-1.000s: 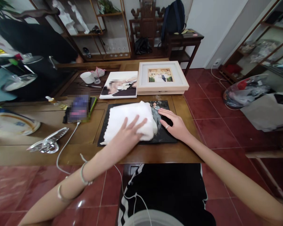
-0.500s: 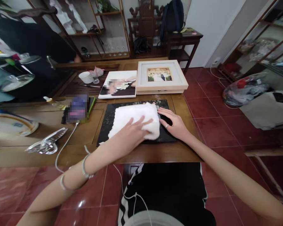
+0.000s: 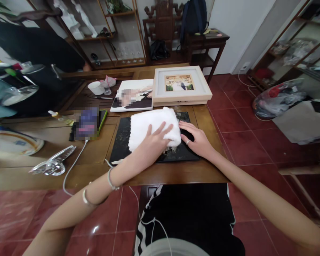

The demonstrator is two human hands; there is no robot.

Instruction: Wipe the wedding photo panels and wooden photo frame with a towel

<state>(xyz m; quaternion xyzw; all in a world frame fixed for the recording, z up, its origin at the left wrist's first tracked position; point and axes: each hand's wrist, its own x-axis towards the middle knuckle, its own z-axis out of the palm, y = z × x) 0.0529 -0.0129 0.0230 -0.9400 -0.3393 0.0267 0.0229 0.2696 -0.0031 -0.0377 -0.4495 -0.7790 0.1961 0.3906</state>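
Left hand [image 3: 155, 144] lies on white cloth [image 3: 156, 122], fingers spread wide; cannot tell whether thumb grips. Cloth rests over middle of dark photo [image 3: 120, 140] on wooden table [image 3: 97, 151]. Right hand [image 3: 196, 139] at photo's right end, fingers stretched forward, thumb apart, fingertips just beside cloth. Picture frame [image 3: 181, 85] stands beyond photo; hair clip [image 3: 53, 163] and phone [image 3: 88, 123] lie left.

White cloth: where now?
Head view, centre: the white cloth lies on the dark photo panel, under the left hand, beside the right hand.
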